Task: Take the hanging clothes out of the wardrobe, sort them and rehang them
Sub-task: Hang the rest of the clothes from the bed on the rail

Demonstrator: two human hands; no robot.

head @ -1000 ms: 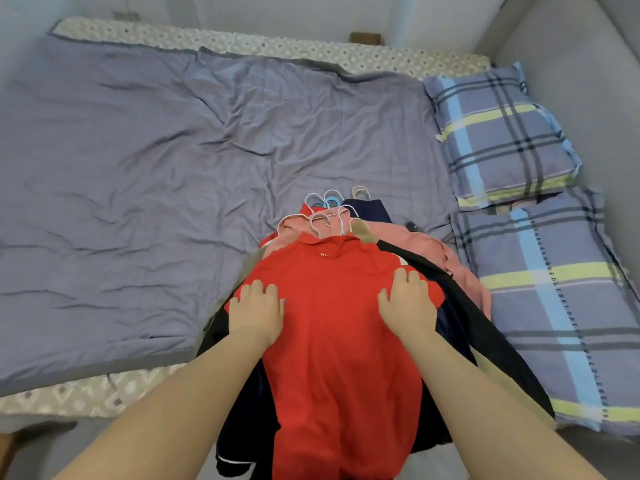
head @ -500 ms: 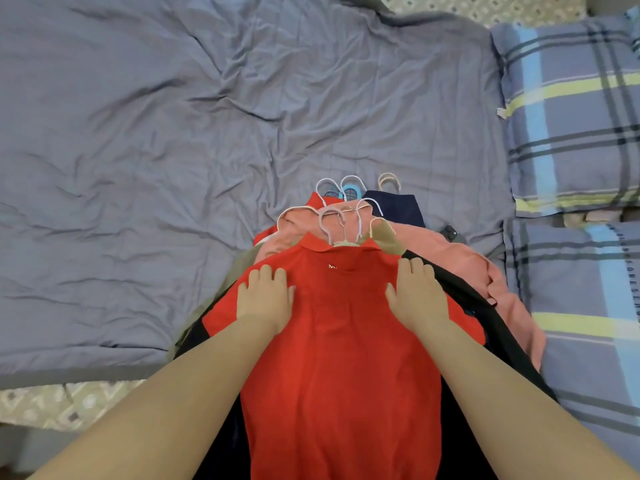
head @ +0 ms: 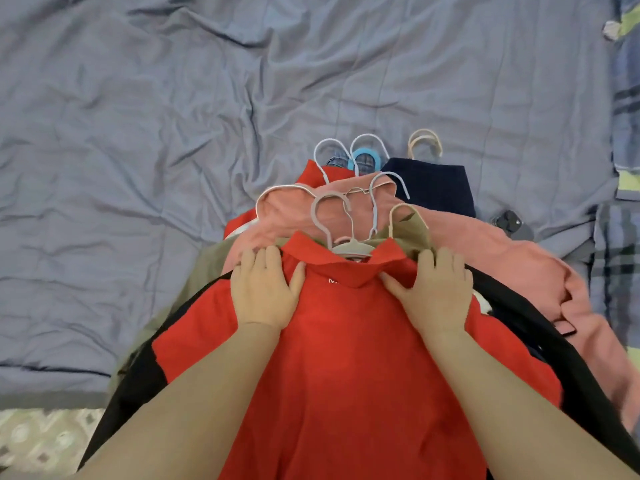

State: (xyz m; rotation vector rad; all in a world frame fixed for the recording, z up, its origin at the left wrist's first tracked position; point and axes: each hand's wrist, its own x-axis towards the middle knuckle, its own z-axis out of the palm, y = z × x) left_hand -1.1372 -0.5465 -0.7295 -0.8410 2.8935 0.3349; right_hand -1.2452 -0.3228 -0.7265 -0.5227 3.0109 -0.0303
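Half the view, from the left: rumpled grey-blue duvet [head: 138, 168] spread over the bed, with a strip of patterned mattress cover [head: 41, 441] showing at the lower-left corner. Next to that, at the near edge of the bed, a pile of clothes [head: 519, 271] on hangers. At its left edge, a black garment [head: 138, 375] and a khaki garment [head: 207, 268] poking out from under the rest. Then the left hand [head: 265, 289]: open, fingers straight, pressed flat on the left shoulder of the red polo shirt [head: 346, 358], thumb angled toward the collar. Lies topmost, that polo, collar pointing away, on a pale plastic hanger [head: 351, 249] whose hook rests on a pink garment [head: 287, 213] beneath. Beyond the collar, more hooks fanned out, among them a blue hook [head: 363, 157] and a beige hook [head: 424, 143], with a bit of denim [head: 337, 161] under the nearer ones. Right of these, a navy garment [head: 433, 188] flat on the duvet. Then the right hand [head: 433, 292]: open likewise, pressed flat on the polo's right shoulder, thumb toward the collar. Further right, a small dark object [head: 507, 221], too blurred to name, just beyond the pink sleeve. Far right, a plaid pillow [head: 623, 237], cut by the frame edge.
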